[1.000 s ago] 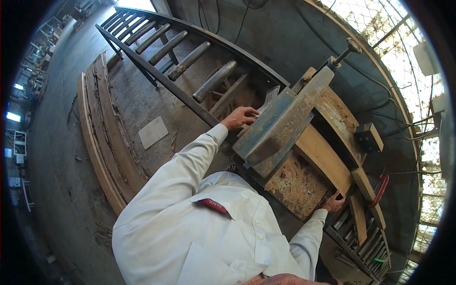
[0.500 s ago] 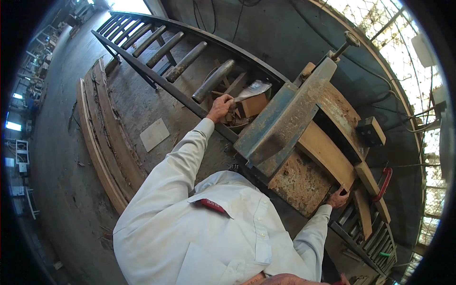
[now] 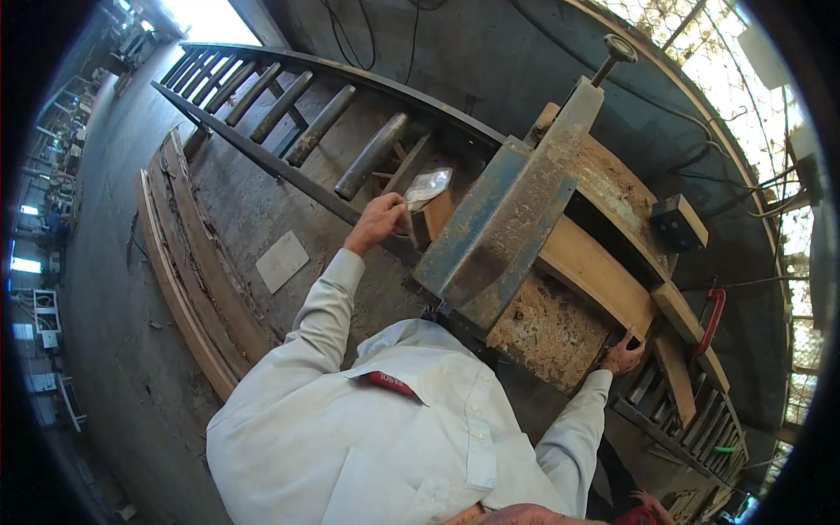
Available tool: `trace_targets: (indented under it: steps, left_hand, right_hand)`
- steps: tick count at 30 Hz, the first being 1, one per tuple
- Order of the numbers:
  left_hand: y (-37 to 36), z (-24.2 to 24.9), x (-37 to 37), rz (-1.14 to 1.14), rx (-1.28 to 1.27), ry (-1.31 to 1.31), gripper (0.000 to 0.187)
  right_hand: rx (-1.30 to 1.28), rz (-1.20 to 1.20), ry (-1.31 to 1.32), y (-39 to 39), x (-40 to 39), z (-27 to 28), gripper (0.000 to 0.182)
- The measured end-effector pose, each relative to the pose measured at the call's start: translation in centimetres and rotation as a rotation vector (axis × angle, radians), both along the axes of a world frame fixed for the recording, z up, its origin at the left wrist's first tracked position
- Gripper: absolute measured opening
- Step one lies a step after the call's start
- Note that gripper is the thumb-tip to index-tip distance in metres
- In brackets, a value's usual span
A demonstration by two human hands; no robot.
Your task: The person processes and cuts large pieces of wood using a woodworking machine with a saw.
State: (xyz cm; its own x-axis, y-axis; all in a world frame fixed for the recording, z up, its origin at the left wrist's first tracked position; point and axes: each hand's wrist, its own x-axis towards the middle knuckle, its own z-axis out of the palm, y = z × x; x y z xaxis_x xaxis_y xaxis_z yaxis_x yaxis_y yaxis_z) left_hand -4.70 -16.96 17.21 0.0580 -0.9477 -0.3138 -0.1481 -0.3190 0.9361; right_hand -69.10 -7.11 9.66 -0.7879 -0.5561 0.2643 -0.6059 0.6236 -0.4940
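Observation:
My left hand [image 3: 376, 223] is closed in a pinch over the side rail of the roller stand, beside a brown box-like block [image 3: 436, 214] with a clear plastic bag [image 3: 429, 185] on top. What its fingertips hold, if anything, is hidden. A blue-grey machine with a rusty top [image 3: 512, 241] stands between my hands. From its opening a curved wooden board [image 3: 595, 273] extends above the chip-covered bed [image 3: 547, 337]. My right hand [image 3: 623, 354] grips the near end of this board, with thumb and fingers at its corner.
A long roller stand [image 3: 302, 166] runs off to the upper left. Rough curved planks [image 3: 201, 262] and a pale flat sheet [image 3: 283, 262] lie on the floor. Right of the board are a red clamp [image 3: 713, 322] and more rollers [image 3: 700, 429]. Another person's hand [image 3: 652, 506] shows at bottom right.
The view has shifted slightly. My left hand has come down and left in the picture, still by the block and bag. My right hand stays at the board's end.

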Motion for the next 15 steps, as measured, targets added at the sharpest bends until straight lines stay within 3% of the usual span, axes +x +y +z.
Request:
trace_targets:
  steps: [8,12,15]
  left_hand:
    - [-3.2,-0.9,1.6,0.064,0.102,0.082,0.014]
    - [-8.3,-1.8,0.7,0.064,0.017,-0.067,0.020]
    - [-14.3,-6.9,0.2,-0.024,-0.220,-0.402,0.027]
  right_hand:
    - [-0.045,0.007,0.024,0.1,-0.5,-0.8,0.078]
    - [-0.072,0.012,0.055,0.0,-0.8,-1.2,0.080]
    - [-0.051,-0.013,0.024,0.0,-0.1,-0.3,0.078]
